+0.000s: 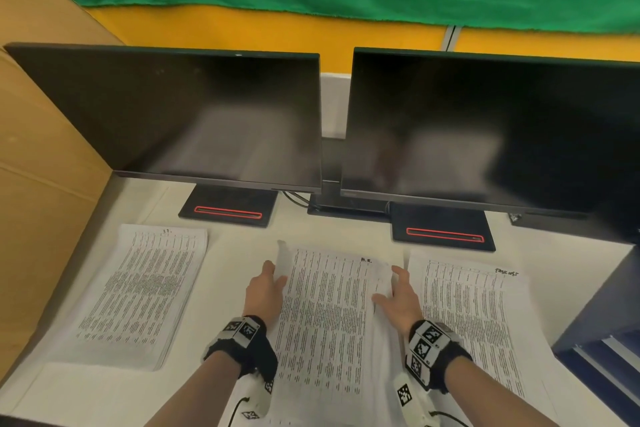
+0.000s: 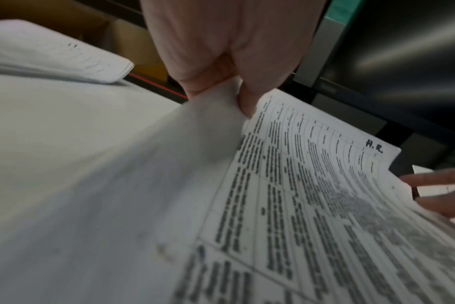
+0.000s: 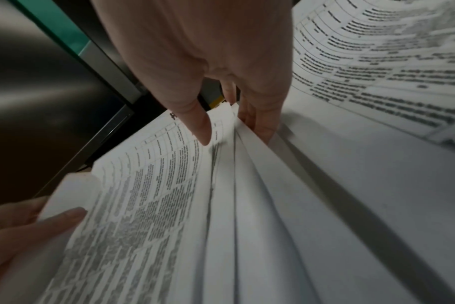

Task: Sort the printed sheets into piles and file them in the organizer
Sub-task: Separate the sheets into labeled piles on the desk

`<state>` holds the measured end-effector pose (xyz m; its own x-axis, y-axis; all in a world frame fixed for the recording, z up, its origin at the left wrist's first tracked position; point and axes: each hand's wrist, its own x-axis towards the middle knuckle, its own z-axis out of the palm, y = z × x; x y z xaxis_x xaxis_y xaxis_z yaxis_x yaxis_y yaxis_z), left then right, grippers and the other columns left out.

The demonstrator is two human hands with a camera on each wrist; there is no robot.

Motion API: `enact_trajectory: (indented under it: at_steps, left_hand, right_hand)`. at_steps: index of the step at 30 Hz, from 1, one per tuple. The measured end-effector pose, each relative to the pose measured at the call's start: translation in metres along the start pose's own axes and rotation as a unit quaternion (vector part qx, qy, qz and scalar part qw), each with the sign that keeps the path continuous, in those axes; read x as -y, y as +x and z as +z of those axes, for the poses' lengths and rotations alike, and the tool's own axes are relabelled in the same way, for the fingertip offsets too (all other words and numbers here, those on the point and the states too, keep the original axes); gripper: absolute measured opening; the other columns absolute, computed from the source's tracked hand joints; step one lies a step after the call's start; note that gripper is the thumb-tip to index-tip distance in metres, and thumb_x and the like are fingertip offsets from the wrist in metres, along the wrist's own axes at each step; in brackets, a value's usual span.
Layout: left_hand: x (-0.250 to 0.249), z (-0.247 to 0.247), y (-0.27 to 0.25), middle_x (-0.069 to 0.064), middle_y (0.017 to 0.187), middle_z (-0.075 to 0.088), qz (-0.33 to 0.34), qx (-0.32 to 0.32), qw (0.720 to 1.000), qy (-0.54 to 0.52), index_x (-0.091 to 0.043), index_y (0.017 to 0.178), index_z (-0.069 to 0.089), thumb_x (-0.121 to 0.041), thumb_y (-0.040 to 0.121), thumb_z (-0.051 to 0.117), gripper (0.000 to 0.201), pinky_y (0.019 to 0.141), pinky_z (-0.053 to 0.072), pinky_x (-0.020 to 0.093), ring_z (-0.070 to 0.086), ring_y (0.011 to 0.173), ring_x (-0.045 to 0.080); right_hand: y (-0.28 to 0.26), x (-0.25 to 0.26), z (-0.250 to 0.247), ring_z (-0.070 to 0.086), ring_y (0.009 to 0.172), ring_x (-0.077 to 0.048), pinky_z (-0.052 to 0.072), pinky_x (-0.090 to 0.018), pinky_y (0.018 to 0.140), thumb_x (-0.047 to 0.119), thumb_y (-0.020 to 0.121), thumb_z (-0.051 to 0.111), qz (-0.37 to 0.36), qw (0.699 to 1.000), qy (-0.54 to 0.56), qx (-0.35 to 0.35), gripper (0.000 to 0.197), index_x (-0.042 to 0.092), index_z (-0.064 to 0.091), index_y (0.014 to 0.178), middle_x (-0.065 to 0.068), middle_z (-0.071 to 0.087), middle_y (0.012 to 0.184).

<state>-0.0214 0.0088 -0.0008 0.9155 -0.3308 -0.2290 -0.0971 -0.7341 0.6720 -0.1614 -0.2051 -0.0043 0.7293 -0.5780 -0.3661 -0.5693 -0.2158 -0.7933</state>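
Three piles of printed sheets lie side by side on the white desk (image 1: 239, 243). The left pile (image 1: 138, 291) and the right pile (image 1: 474, 319) lie flat and untouched. My hands hold the middle pile (image 1: 329, 315), marked "H.R." at its top. My left hand (image 1: 273, 274) pinches its left edge, thumb on top, with the sheets curling up there (image 2: 216, 115). My right hand (image 1: 391, 284) grips its right edge, with the thumb (image 3: 200, 127) on the top sheet and the fingers (image 3: 257, 119) under the fanned edges. The pile's near end is out of sight.
Two dark monitors (image 1: 194, 118) (image 1: 485, 135) stand close behind the piles on black bases with red stripes. A cardboard box (image 1: 41, 184) walls the left side. A dark blue unit with slots (image 1: 602, 329) stands at the right edge of the desk.
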Motion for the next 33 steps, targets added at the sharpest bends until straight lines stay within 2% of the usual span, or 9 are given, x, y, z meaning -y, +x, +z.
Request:
enact_trajectory:
  at_steps: [5,8,10,13,16,20,23,28,33]
  left_hand:
    - [0.010,-0.007,0.000,0.002,0.072,0.060,0.037,0.002,0.996,0.087,-0.012,0.088,0.050,-0.024,0.096,0.042,0.017,0.055,0.043,0.031,0.056,0.063,0.020]
    - [0.022,-0.011,0.000,0.001,0.087,0.063,0.081,-0.053,0.989,0.113,-0.012,0.089,0.064,-0.026,0.095,0.044,0.025,0.067,0.046,0.031,0.057,0.080,0.023]
    - [0.026,-0.013,-0.001,-0.001,0.112,0.057,0.094,-0.086,0.990,0.068,-0.014,0.103,0.069,-0.023,0.094,0.050,0.023,0.086,0.048,0.034,0.055,0.098,0.022]
    - [0.025,-0.019,-0.007,0.000,0.107,0.057,0.053,-0.063,0.992,-0.099,-0.011,0.101,0.070,-0.019,0.090,0.058,0.018,0.088,0.050,0.037,0.059,0.090,0.019]
    - [0.026,-0.025,-0.011,0.004,0.087,0.072,0.043,0.009,0.973,-0.228,-0.016,0.090,0.070,-0.027,0.085,0.061,0.015,0.080,0.055,0.041,0.068,0.086,0.025]
    - [0.019,-0.022,-0.019,0.012,0.095,0.074,0.030,0.131,0.936,-0.324,-0.007,0.099,0.070,-0.020,0.079,0.067,0.024,0.073,0.057,0.034,0.070,0.089,0.030]
    - [0.012,-0.019,-0.010,0.010,0.100,0.071,0.029,0.195,0.945,-0.263,-0.009,0.101,0.067,-0.006,0.077,0.057,0.026,0.070,0.055,0.030,0.068,0.090,0.028]
    - [-0.010,-0.016,0.024,0.010,0.101,0.059,0.005,0.016,0.972,-0.233,-0.010,0.096,0.056,0.009,0.088,0.035,0.029,0.078,0.052,0.037,0.058,0.090,0.030]
    - [-0.026,-0.009,0.038,-0.004,0.114,0.057,0.179,0.106,0.967,0.148,-0.023,0.114,0.062,-0.010,0.090,0.047,0.031,0.099,0.038,0.034,0.047,0.110,0.019]
  right_hand:
    - [0.004,-0.001,-0.005,0.053,0.115,-0.028,0.042,-0.035,0.099,0.014,0.086,0.059,0.028,0.998,-0.055,0.002,0.066,0.017,0.025,0.142,-0.014,0.053,0.129]
    - [0.006,0.002,-0.006,0.050,0.117,-0.028,0.042,-0.037,0.101,0.010,0.082,0.063,0.010,0.997,-0.072,-0.012,0.071,0.022,0.027,0.142,-0.011,0.040,0.134]
    - [0.006,0.006,-0.006,0.043,0.122,-0.027,0.038,-0.036,0.107,0.010,0.079,0.067,-0.017,0.995,-0.093,-0.010,0.076,0.027,0.028,0.142,-0.009,0.032,0.133]
    - [0.002,0.010,-0.006,0.030,0.127,-0.022,0.032,-0.035,0.107,0.018,0.078,0.071,-0.043,0.993,-0.113,0.014,0.070,0.032,0.039,0.138,-0.005,0.031,0.131]
    - [-0.002,0.009,-0.006,0.029,0.120,-0.019,0.030,-0.036,0.105,0.028,0.077,0.072,-0.063,0.992,-0.108,0.005,0.040,0.037,0.058,0.113,0.001,0.034,0.123]
    - [-0.007,0.011,-0.010,0.033,0.112,-0.013,0.025,-0.035,0.106,0.025,0.077,0.074,-0.085,0.996,-0.002,-0.025,0.017,0.037,0.063,0.073,0.008,0.042,0.112]
    - [-0.012,0.013,-0.021,0.053,0.101,-0.011,0.035,-0.034,0.103,0.017,0.080,0.071,-0.118,0.992,0.031,0.014,0.006,0.022,0.068,0.079,0.007,0.058,0.101]
    - [-0.021,0.002,-0.022,0.062,0.088,0.004,0.048,-0.032,0.096,0.010,0.085,0.064,-0.148,0.986,-0.032,0.074,0.012,0.021,0.068,0.081,0.011,0.070,0.085]
    - [-0.025,0.001,-0.017,0.066,0.086,-0.034,0.054,-0.047,0.077,0.018,0.091,0.056,-0.132,0.989,-0.046,0.038,0.008,0.021,0.061,0.086,0.009,0.070,0.092]
